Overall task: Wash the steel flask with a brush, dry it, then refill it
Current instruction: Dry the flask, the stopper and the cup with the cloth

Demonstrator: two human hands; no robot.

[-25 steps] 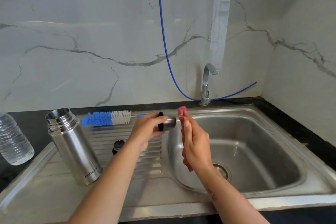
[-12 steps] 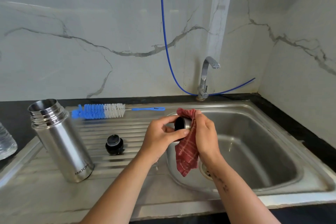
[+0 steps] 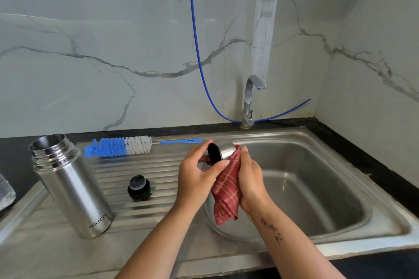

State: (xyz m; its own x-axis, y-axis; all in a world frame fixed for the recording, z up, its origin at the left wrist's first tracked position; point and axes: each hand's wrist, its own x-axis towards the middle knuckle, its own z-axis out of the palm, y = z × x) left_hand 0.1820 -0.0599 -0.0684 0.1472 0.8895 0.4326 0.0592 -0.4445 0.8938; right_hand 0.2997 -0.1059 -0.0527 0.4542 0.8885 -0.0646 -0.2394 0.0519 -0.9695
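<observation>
The open steel flask (image 3: 72, 186) stands upright on the left of the drainboard. Its steel cup lid (image 3: 223, 150), black inside, is held over the sink's left rim by my left hand (image 3: 197, 179), mouth turned toward me. My right hand (image 3: 251, 179) presses a red checked cloth (image 3: 226, 195) against the lid's outer side; the cloth hangs down below both hands. The black inner stopper (image 3: 138, 188) sits on the drainboard ridges. A blue and white bottle brush (image 3: 119, 146) lies along the back of the drainboard, its thin blue handle pointing right.
The steel sink basin (image 3: 317, 188) lies to the right below a tap (image 3: 250, 99). A blue hose (image 3: 197, 52) hangs down the marble wall. Part of a clear plastic bottle (image 3: 5, 190) shows at the left edge on the black counter.
The lid has tilted so its black inside faces me more. My right hand has wrapped the cloth further around the lid's side. The flask, stopper and brush have stayed put.
</observation>
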